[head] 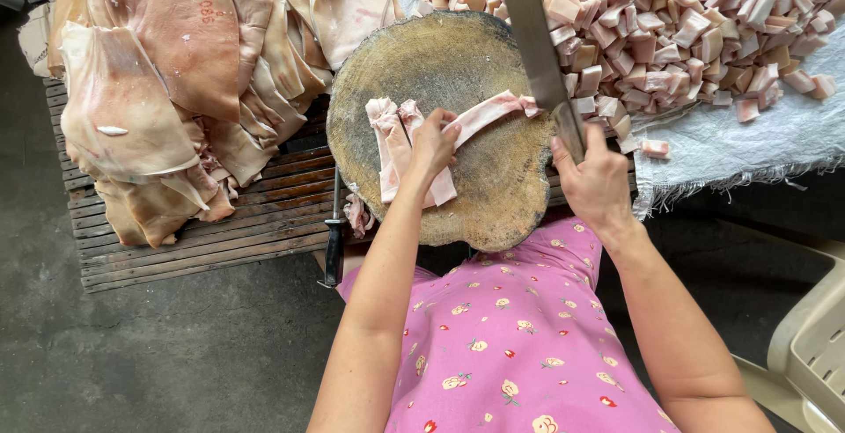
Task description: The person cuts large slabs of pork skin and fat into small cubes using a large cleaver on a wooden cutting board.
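**Pork fat strips held on a round chopping block, cleaver raised**

A wooden slatted pallet [220, 239] is seen from above on a grey concrete floor [158, 354]. Its left part is covered by a stack of large pale pork skin sheets [167, 72], overlapping and draped over one another. At the upper right, a heap of small pink and white cut cubes [687, 28] is spread across a white woven sack cloth [748, 143], whose frayed edge hangs toward the floor.

Between the sheets and the cubes, a round wooden chopping block [458, 55], worn and scarred, is set on the pallet. Several long strips of pork fat [392, 138] are laid on the block, most running side by side near its middle, one angled up to the right.

A pink flowered garment [519, 336] is worn by the person, filling the lower centre. A corner of a beige plastic chair [814, 345] is visible at the lower right.

The left hand [433, 143] is pressed down on the strips, fingers curled together over them. The right hand [594, 182] is closed tightly around the handle of a broad steel cleaver [532, 37], whose blade is pointed away over the block's right edge. A dark-handled sharpening rod [334, 231] is laid on the pallet just left of the block.
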